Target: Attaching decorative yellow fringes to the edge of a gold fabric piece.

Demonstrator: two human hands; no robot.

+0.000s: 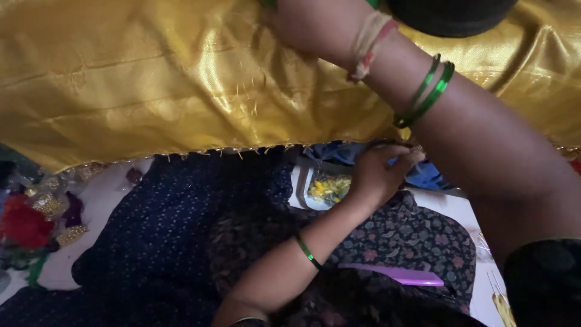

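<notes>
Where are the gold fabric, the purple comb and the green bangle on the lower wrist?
gold fabric [151,79], head view, on the shiny flat stretch at its left.
purple comb [399,275], head view, on the middle of its spine.
green bangle [307,252], head view, on the band crossing the left wrist.

A flat clear packet [324,189] with yellow and green contents lies below the gold cloth's edge, beside the left hand [378,175]
</notes>
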